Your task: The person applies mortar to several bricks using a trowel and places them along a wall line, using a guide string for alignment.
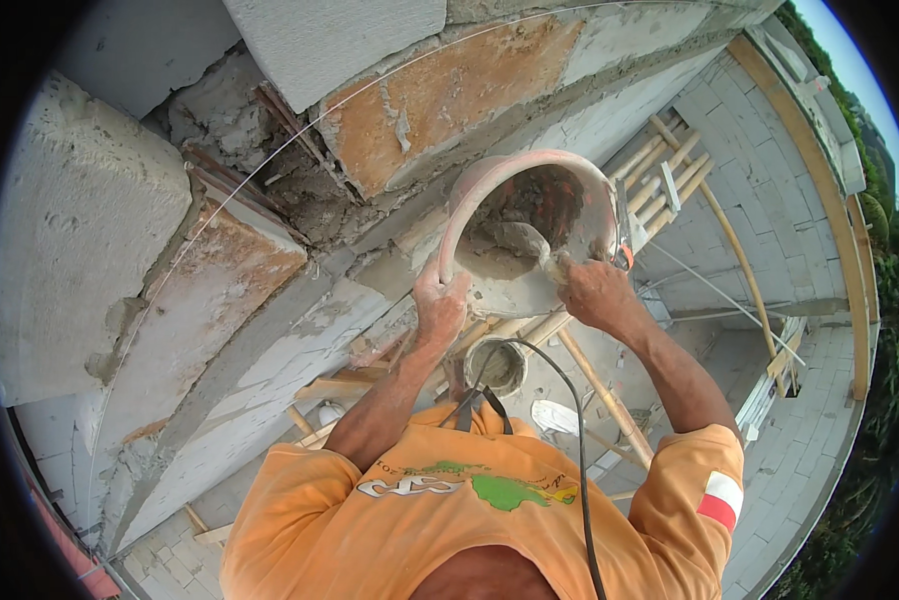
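Observation:
A mortar-smeared bucket [527,168] is tipped on its side against the block wall, its mouth facing me. My left hand [443,303] is closed round the left part of its rim. My right hand [598,296], at the lower right of the mouth, is closed on what looks like a trowel [518,238]. Its mortar-coated blade reaches into the bucket; its handle is hidden in my fist. Wet grey mortar [490,262] lies low inside the bucket. An orange-and-black piece [625,256] shows beside my right hand, too small to name.
A white string [300,130] runs over the wall's pale blocks [90,230]. Rusty rebar [305,140] sticks out of a rough gap between them. Below are another bucket [496,366], wooden poles [610,400] and a block wall [770,170]. A black cable [576,420] hangs over my shirt.

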The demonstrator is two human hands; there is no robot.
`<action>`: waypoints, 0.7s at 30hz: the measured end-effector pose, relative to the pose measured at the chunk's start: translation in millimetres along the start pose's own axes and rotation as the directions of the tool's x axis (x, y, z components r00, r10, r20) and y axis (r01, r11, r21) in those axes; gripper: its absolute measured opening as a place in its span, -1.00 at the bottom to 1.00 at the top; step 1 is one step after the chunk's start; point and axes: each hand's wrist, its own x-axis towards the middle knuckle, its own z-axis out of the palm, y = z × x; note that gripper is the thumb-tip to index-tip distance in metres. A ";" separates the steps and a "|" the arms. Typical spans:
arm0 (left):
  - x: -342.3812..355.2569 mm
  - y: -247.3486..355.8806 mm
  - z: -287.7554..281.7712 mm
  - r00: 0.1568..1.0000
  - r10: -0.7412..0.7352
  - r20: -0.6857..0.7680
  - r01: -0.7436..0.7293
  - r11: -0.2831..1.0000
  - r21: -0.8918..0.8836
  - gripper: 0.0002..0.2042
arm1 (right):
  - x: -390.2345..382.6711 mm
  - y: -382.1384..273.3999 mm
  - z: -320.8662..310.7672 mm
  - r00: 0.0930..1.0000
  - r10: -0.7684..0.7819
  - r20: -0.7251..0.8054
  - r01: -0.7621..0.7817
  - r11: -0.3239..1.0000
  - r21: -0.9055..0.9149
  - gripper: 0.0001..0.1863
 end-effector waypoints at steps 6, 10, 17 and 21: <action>2.0 -4.0 -9.8 1.000 0.020 -0.016 -0.019 0.996 0.086 -0.62 | -12.1 -6.6 -37.3 0.999 0.022 0.023 -0.020 0.997 -0.079 -0.63; 7.6 -8.1 -15.1 0.997 0.082 -0.014 -0.080 0.989 0.122 -0.72 | -16.0 -40.8 -76.9 0.996 0.006 -0.088 -0.024 0.980 -0.198 -0.51; 9.0 9.5 -10.2 0.996 0.082 0.031 -0.084 0.994 0.064 -0.77 | -10.7 -28.6 -1.9 0.952 -0.284 -0.113 0.141 0.735 -0.663 -0.42; 2.6 2.9 -10.7 0.999 0.036 -0.003 -0.036 0.996 -0.080 -0.74 | -30.4 -26.1 -7.3 0.949 -0.315 -0.026 0.207 0.679 -0.705 -0.40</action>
